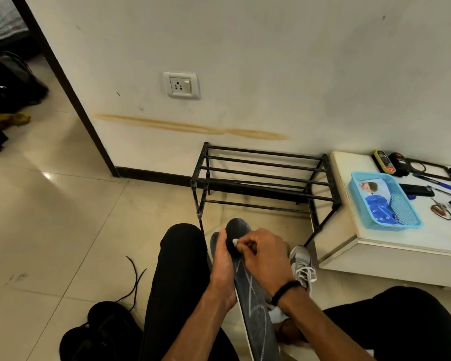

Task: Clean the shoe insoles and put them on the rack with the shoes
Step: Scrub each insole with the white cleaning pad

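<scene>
A long dark insole (255,306) with pale markings lies slanted between my knees, toe end pointing at the rack. My left hand (223,267) holds its left edge, fingers along the side. My right hand (262,252) pinches a small white wipe (235,242) against the insole's toe part. A second dark insole (214,242) peeks out behind my left hand. The black metal shoe rack (266,178) stands bare against the wall. A grey-white sneaker (302,264) sits on the floor right of my hands. Black shoes (102,332) lie at lower left.
A low white table (375,246) stands right of the rack with a blue basket (383,201), pens, keys and small items. A loose black lace (136,280) lies on the tile floor. A doorway opens at far left with dark bags (8,82).
</scene>
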`<state>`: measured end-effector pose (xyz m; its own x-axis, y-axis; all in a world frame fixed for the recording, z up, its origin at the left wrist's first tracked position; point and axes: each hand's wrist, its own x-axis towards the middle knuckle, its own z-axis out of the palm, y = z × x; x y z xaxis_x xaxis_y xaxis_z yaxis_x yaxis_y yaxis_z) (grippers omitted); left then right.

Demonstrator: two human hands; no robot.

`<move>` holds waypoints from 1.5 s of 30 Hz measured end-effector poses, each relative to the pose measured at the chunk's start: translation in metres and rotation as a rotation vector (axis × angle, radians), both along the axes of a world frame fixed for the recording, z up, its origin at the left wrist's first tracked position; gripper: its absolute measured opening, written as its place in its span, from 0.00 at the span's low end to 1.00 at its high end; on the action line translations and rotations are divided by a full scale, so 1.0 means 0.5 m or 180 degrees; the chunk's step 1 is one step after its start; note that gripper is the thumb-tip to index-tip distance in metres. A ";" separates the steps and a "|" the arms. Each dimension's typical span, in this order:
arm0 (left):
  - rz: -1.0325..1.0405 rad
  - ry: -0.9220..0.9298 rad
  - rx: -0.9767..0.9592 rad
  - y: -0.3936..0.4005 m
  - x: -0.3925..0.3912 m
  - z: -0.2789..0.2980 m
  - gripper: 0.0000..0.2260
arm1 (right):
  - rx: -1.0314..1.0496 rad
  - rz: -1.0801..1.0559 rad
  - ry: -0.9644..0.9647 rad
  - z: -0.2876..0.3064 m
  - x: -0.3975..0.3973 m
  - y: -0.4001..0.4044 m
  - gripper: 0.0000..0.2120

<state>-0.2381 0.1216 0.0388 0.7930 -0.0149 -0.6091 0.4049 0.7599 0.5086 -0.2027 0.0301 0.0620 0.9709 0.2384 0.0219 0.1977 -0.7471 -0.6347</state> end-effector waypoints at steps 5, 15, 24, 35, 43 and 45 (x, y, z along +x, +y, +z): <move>-0.0127 -0.0166 0.0175 0.003 -0.002 0.009 0.28 | 0.0022 -0.0219 -0.0302 -0.001 0.047 -0.008 0.05; -0.0057 -0.0233 0.0011 0.015 0.000 -0.004 0.28 | 0.0322 -0.0271 -0.0403 -0.013 0.030 0.015 0.04; -0.0069 -0.0358 0.0317 0.022 -0.001 -0.013 0.27 | 0.0790 -0.0836 -0.0486 -0.013 0.057 0.038 0.02; -0.0135 -0.0494 0.0946 0.025 0.004 -0.001 0.22 | 0.0700 -0.0415 -0.0496 -0.002 0.041 0.058 0.04; -0.0374 -0.0228 0.0821 0.016 0.011 -0.009 0.27 | 0.1154 -0.0741 0.0182 0.007 0.100 0.027 0.04; -0.0349 -0.0063 0.0464 0.024 0.015 -0.014 0.32 | 0.2458 -0.1080 0.1109 0.011 0.095 0.009 0.02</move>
<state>-0.2306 0.1337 0.0317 0.8032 -0.0145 -0.5955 0.4701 0.6294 0.6188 -0.1550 0.0344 0.0676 0.9678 -0.0202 -0.2510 -0.2518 -0.0728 -0.9650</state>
